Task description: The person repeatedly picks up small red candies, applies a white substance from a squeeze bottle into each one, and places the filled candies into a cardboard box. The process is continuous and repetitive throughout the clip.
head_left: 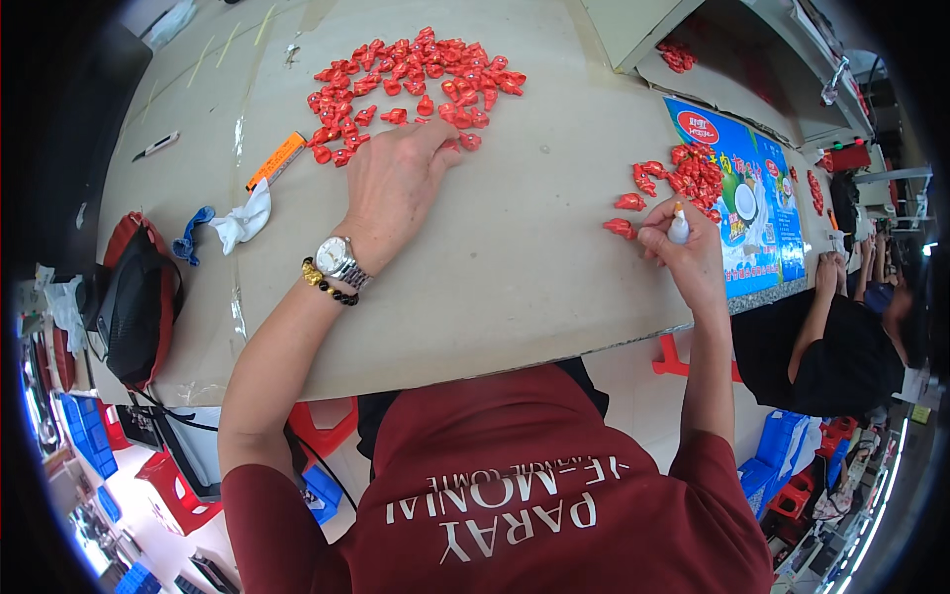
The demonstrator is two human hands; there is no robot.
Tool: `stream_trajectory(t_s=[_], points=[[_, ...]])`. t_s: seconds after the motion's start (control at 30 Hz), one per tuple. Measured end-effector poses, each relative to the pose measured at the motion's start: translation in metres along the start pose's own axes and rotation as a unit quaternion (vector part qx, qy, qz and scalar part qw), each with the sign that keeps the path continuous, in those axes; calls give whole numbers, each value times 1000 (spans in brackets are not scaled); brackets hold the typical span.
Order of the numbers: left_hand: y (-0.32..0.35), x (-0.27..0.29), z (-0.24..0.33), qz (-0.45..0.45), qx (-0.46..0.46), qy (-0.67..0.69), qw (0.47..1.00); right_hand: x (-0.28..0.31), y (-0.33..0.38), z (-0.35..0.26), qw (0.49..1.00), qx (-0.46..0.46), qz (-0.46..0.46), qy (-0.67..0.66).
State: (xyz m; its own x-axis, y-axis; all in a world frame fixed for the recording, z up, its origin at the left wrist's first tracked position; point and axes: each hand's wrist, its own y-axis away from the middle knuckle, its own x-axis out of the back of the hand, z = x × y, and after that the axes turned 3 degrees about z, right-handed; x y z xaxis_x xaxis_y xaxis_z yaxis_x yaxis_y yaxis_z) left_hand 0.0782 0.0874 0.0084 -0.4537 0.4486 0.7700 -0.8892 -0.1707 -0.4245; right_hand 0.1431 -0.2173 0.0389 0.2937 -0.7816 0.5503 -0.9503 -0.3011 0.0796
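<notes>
Left hand (401, 188) at near side of ring of small glossy red moulded pieces (425, 105); fingers curled, narrow, but we cannot tell whether they pinch one. Right hand (690, 246) holds white pen-like tool (679, 229), orange-tipped, between thumb and fingers, near second red heap (698, 178) on blue printed sheet (787, 238). We do best lifting single piece, steadying it, keeping tip off neighbours. Bare beige tabletop (544, 238) gives us room between hands; we mind front edge below, pale cabinet (625, 40) beyond.
</notes>
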Motion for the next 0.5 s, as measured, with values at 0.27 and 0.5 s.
stream_trajectory(t_s=[0.27, 0.5], points=[[2, -4, -6, 15, -70, 12, 997, -4, 9, -22, 996, 14, -2, -88], [44, 26, 41, -72, 211, 504, 834, -38, 19, -47, 971, 143, -98, -163]])
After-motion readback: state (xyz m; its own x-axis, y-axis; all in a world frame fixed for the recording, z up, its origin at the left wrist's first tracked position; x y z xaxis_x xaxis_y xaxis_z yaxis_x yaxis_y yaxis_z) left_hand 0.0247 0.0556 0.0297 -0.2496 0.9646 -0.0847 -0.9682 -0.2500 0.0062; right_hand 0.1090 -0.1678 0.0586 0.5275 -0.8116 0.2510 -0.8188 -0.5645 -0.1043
